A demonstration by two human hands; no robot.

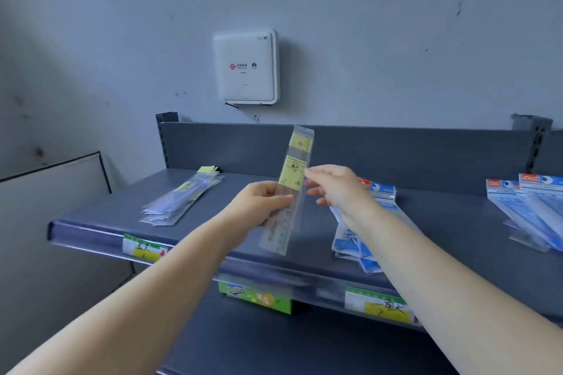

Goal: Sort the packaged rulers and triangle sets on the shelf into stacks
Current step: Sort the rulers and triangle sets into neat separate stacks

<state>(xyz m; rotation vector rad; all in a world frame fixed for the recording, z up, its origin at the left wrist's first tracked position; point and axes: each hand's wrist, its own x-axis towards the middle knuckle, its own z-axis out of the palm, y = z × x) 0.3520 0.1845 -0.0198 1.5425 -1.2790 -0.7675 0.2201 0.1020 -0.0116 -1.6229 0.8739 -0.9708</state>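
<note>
Left hand (259, 202) grips a yellow-label ruler pack (288, 192) held upright-ish above the shelf's (122, 210) front edge. Right hand (335, 189) is loosely open, fingertips at the pack's right side. Blue packs (356, 240) pile underneath, another blue pile (533, 210) near the right end, clear ruler stack (179, 199) toward the back-left corner.
</note>
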